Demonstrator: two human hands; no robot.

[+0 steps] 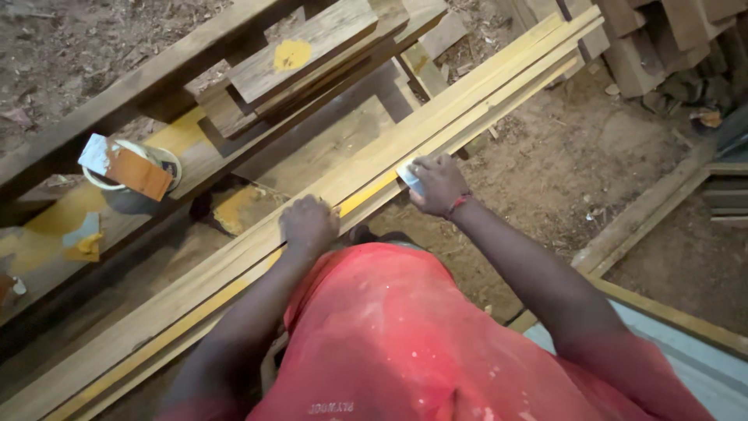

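A person in a red shirt leans over a bundle of long wooden strips (467,101) laid slantwise across a rough timber worktop (327,144). The right hand (438,184) is closed around a small pale pad (408,175), pressing it against the edge of the strips, while the left hand (308,226) rests knuckles-up on the wood, fingers curled, steadying the bundle. A yellow coating (366,195) shows on the strip edge between the hands and farther back toward the near end; the stretch beyond the right hand looks bare, so much of the length seems undone. A small round tub (167,160) of yellow stands well apart on a beam, a folded card across it.
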